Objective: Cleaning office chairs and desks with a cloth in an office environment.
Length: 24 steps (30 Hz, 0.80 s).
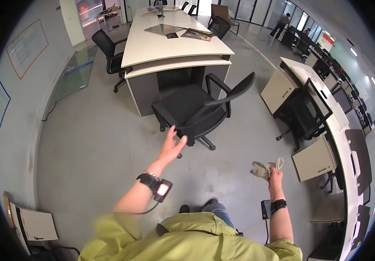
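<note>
A crumpled grey cloth [262, 170] is bunched in my right hand [275, 177], whose fingers are closed around it, out over the floor on the right. My left hand [171, 147] reaches forward with thumb and fingers spread and nothing in it. Just beyond it is a black office chair [192, 106], turned askew in front of a white-topped desk [170, 56]. The fingertips overlap the chair's near edge in the picture; whether they touch it I cannot tell.
Magazines or boards [198, 34] lie on the desk. Another black chair [107, 52] stands at its left side. On my right are a black chair [305, 113], a beige cabinet [314, 157] and a long workbench [343, 130]. Glass panels [72, 76] lean along the left wall. A person [280, 25] stands far off.
</note>
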Tool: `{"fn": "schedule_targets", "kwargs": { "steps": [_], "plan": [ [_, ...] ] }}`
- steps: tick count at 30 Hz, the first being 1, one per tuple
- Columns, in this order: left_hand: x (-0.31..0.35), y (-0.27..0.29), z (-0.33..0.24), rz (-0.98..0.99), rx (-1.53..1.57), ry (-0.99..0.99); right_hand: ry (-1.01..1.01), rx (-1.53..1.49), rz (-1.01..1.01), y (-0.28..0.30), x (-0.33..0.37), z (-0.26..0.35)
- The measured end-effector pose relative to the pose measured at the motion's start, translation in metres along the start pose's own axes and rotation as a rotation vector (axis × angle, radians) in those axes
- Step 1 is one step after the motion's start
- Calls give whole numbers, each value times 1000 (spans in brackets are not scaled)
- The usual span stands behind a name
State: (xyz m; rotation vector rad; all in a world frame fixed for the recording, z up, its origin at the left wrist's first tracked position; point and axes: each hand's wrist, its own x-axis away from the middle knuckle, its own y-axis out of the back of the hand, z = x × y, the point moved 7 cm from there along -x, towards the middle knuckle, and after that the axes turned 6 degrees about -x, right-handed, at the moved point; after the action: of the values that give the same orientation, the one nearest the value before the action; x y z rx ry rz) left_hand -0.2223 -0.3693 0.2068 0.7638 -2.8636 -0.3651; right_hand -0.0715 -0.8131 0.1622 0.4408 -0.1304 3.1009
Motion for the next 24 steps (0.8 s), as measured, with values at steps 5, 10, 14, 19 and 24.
{"fn": "schedule_targets", "kwargs": {
  "steps": [5, 10, 14, 19, 24],
  "plan": [
    [-79, -50, -66, -252, -243, -422, 151, 2, 69, -62, -124, 83],
    [-109, -91, -102, -411, -604, -642, 245, 7, 126, -136, -256, 144],
    [-134, -94, -100, -439, -694, -515, 262, 135, 110, -191, -342, 166],
    [-154, -85, -102, -713, -638, -598, 440, 655, 221, -270, -407, 180],
    [-172, -68, -92, -658, -523, -538, 130, 448, 267, -274, -419, 148]
  ]
}}
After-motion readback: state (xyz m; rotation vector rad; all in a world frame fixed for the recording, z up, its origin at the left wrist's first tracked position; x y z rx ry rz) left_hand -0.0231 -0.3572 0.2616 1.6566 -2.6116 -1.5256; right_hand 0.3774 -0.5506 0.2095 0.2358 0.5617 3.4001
